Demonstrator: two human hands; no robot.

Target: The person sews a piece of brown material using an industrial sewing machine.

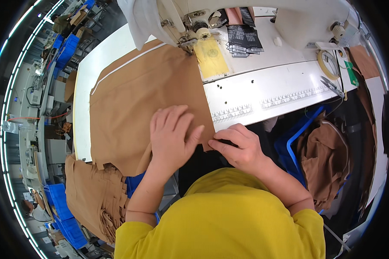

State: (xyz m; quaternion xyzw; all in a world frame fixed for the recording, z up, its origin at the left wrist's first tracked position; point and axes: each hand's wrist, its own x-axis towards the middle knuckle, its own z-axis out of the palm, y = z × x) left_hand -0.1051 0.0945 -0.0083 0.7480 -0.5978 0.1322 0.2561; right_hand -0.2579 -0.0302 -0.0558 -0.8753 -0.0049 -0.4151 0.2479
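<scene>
A brown fabric panel with a white strip along its upper left edge lies on the white sewing table, its top right part under the needle area of the white sewing machine. My left hand rests on the panel with fingers loosely curved and apart, holding nothing. My right hand pinches the panel's lower right corner at the table's front edge. A printed ruler strip runs along the table to the right of the panel.
A stack of brown pieces sits lower left, brown fabric in a blue bin lower right. Scissors, tape roll, yellow pad and black tags are on the table. Co-workers work at far left.
</scene>
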